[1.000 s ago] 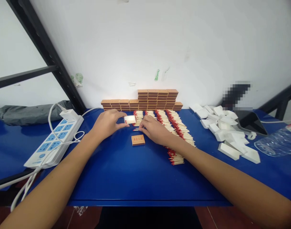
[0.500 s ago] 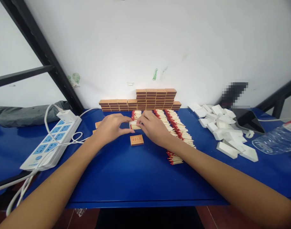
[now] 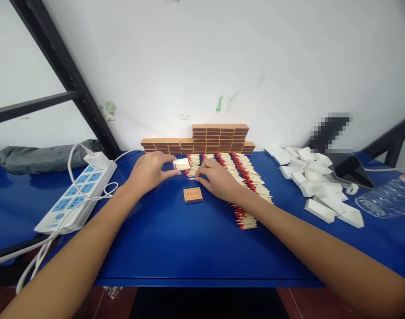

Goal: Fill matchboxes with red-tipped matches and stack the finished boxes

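My left hand (image 3: 148,172) holds a small white matchbox tray (image 3: 181,164) between thumb and fingers, raised at its near side. A few matches show inside it. To its right, my right hand (image 3: 215,176) is closed in a pinch low over the table, with a single match (image 3: 191,179) at its fingertips. Rows of loose red-tipped matches (image 3: 257,184) lie behind and beside the right hand, which partly hides them. In front of both hands rests an orange matchbox cover (image 3: 192,194) with red characters on top.
Stacked matchboxes (image 3: 220,138) line the wall at the back of the blue table (image 3: 189,248). A heap of white trays (image 3: 313,173) lies right, near a dark tablet-like device (image 3: 352,170) and a plastic bottle (image 3: 383,197). A power strip (image 3: 76,195) with white cables stands left.
My left hand has drawn the tray up and left, away from my right hand, and tilted it. My right hand has dropped slightly to the tabletop, where a match now shows at its fingertips.
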A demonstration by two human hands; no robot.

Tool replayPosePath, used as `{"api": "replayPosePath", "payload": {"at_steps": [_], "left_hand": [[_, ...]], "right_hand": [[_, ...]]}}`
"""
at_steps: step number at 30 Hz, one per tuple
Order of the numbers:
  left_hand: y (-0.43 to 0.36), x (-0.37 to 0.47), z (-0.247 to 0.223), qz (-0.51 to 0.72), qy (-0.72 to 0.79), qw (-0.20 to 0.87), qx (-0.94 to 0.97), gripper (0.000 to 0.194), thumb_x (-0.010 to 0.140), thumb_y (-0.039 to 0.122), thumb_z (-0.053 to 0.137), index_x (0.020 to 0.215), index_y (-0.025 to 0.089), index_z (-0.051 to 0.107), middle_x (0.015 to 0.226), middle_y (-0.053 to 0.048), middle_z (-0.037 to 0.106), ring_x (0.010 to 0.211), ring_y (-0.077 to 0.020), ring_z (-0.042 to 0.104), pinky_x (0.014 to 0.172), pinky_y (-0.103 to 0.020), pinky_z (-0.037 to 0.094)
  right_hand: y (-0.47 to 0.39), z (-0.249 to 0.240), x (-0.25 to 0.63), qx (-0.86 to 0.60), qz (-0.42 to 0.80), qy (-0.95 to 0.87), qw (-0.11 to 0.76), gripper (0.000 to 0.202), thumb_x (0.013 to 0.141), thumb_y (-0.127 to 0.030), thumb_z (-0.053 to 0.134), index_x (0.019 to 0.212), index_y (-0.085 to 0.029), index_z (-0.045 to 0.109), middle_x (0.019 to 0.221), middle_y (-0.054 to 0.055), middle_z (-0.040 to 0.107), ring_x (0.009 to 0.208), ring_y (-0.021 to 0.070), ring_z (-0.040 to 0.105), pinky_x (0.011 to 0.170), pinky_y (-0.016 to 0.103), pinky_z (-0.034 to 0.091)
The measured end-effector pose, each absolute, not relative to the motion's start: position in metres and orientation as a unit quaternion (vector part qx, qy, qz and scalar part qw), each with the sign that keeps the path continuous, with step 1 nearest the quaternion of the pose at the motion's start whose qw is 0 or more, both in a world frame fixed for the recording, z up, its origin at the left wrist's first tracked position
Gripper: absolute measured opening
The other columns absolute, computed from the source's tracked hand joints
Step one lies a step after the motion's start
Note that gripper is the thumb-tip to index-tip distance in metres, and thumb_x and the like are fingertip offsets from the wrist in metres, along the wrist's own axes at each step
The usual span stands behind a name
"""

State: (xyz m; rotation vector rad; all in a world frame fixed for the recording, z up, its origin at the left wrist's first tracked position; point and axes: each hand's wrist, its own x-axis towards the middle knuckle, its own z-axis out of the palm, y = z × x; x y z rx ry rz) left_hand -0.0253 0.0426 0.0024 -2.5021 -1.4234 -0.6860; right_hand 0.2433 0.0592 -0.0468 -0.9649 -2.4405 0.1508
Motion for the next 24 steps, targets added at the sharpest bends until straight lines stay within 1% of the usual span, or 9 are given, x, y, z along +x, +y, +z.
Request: {"api": "replayPosePath", "payload": {"at_steps": [5,9,12,17,21,24], "left_hand": [[0.0425,-0.0248,0.0004,-0.215,-0.479,0.096,-0.845,0.039,0.090,0.048,0.086,0.117,0.021,0.081,0.112,-0.010,0.084,0.101,-0.0301,0.079,0.087,-0.038,0.058],[0.0437,-0.0261,-0.0009,-0.210,-0.472,0.097,-0.850,0.041,0.092,0.052,0.083,0.118,0.021,0.080,0.111,-0.011,0.084,0.101,-0.0297,0.078,0.088,-0.039,0.058],[0.0444,-0.0268,-0.0018,-0.204,-0.474,0.100,-0.851,0.042,0.092,0.054,0.082,0.119,0.021,0.080,0.108,-0.011,0.083,0.098,-0.0296,0.077,0.085,-0.038,0.057],[0.0448,-0.0271,-0.0027,-0.189,-0.479,0.093,-0.852,0.042,0.092,0.052,0.082,0.119,0.021,0.080,0.107,-0.012,0.083,0.097,-0.0299,0.077,0.085,-0.038,0.057],[0.0451,-0.0273,-0.0018,-0.184,-0.483,0.094,-0.851,0.042,0.090,0.050,0.085,0.120,0.020,0.080,0.108,-0.012,0.083,0.098,-0.0308,0.078,0.084,-0.039,0.057],[0.0445,-0.0257,-0.0017,-0.179,-0.483,0.091,-0.852,0.041,0.089,0.048,0.087,0.119,0.020,0.080,0.107,-0.011,0.083,0.098,-0.0308,0.078,0.083,-0.038,0.057]], "right_hand": [[0.0607,-0.0483,0.2415,-0.361,0.060,-0.893,0.261,0.010,0.104,-0.017,0.064,0.097,-0.019,0.071,0.104,0.010,0.063,0.106,0.0270,0.058,0.095,0.042,0.050],[0.0623,-0.0492,0.2418,-0.367,0.070,-0.893,0.252,0.014,0.104,-0.016,0.063,0.093,-0.019,0.070,0.100,0.009,0.062,0.104,0.0259,0.058,0.094,0.040,0.050],[0.0632,-0.0497,0.2422,-0.366,0.077,-0.892,0.254,0.013,0.104,-0.016,0.064,0.093,-0.020,0.069,0.100,0.008,0.062,0.103,0.0250,0.058,0.092,0.039,0.050],[0.0629,-0.0498,0.2413,-0.365,0.076,-0.895,0.246,0.014,0.106,-0.019,0.062,0.094,-0.019,0.068,0.102,0.009,0.063,0.103,0.0250,0.058,0.091,0.039,0.049],[0.0623,-0.0466,0.2433,-0.368,0.061,-0.898,0.234,0.013,0.107,-0.019,0.060,0.096,-0.019,0.067,0.106,0.010,0.064,0.105,0.0259,0.058,0.094,0.040,0.049],[0.0610,-0.0405,0.2465,-0.365,0.031,-0.897,0.247,0.015,0.109,-0.018,0.057,0.098,-0.019,0.066,0.106,0.011,0.064,0.107,0.0278,0.056,0.096,0.042,0.048]]}}
